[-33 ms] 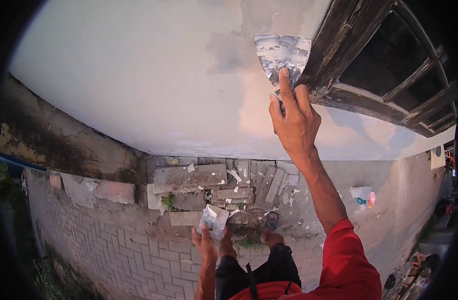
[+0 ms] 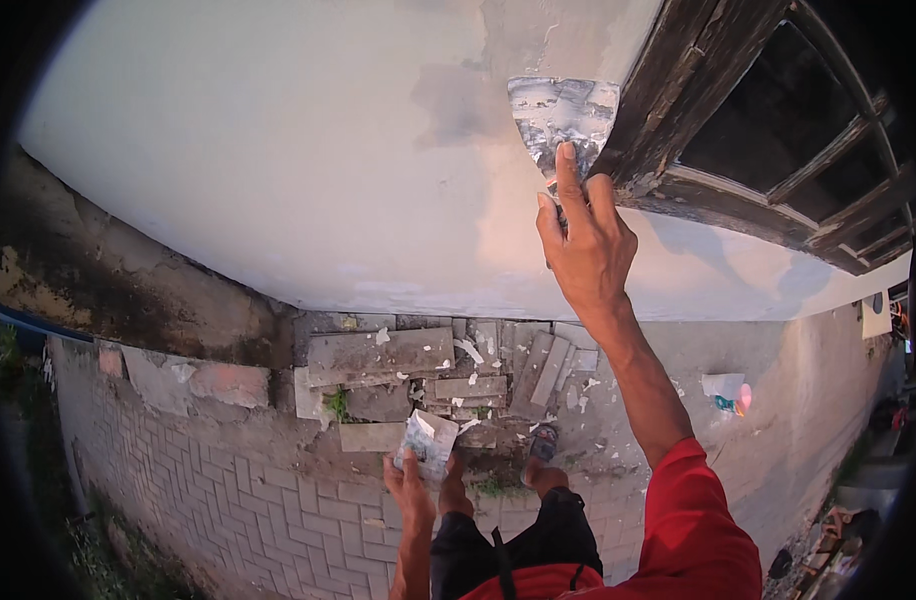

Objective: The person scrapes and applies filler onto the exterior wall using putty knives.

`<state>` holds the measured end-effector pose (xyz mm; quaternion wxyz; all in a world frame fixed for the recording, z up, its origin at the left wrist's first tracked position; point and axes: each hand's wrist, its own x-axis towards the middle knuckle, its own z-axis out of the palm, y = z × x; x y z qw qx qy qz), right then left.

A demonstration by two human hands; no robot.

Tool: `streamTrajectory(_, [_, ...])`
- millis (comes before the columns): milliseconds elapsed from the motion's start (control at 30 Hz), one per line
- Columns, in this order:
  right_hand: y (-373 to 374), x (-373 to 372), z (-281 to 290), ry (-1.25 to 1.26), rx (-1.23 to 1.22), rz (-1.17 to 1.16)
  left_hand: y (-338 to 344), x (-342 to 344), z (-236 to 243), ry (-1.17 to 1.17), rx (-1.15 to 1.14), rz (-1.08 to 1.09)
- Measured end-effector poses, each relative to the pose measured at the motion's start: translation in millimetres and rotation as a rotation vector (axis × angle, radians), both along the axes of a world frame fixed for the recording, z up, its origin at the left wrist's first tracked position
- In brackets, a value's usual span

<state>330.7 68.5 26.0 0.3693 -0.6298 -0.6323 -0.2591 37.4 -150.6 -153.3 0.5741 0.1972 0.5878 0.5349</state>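
Drawn slightly nearer, the scraper (image 2: 563,105), its handle grasped in the right hand (image 2: 593,240), seems pressed to the pale wall (image 2: 278,150) just left of the window frame (image 2: 693,95), apparently smoothing filler, next calling for even pressure, while the near left hand (image 2: 409,486) grips a smeared plate (image 2: 428,438).

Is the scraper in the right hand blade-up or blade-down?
Blade-up: the scraper has its wide edge toward the top of the picture, and its narrow end runs down into the right hand.

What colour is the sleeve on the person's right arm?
The sleeve is red, best seen in the head view.
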Motion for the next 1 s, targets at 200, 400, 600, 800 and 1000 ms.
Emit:
streamTrajectory(200, [0.5, -2.3, -64.6, -0.021, -0.059, 0.013, -6.8, -13.4, -19.1, 0.059, -0.020, -0.040])
streamTrajectory(400, [-43.1, -15.5, -72.3, 0.125, -0.248, 0.085, -5.7, -9.7, -14.6, 0.028, -0.018, -0.009])
streamTrajectory(600, [-36.5, -7.2, 6.4, 0.129, -0.106, 0.062, 6.9, -7.6, 3.0, -0.021, -0.009, -0.055])
streamTrajectory(800, [-50.3, -7.9, -53.7, 0.073, -0.321, 0.008, 62.1, 16.9, 56.0, -0.103, 0.151, -0.066])
streamTrajectory(1000, [-87.5, -0.8, -3.6, 0.965, -0.703, 0.561, 129.4, 32.3, 101.8, -0.220, 0.245, -0.057])
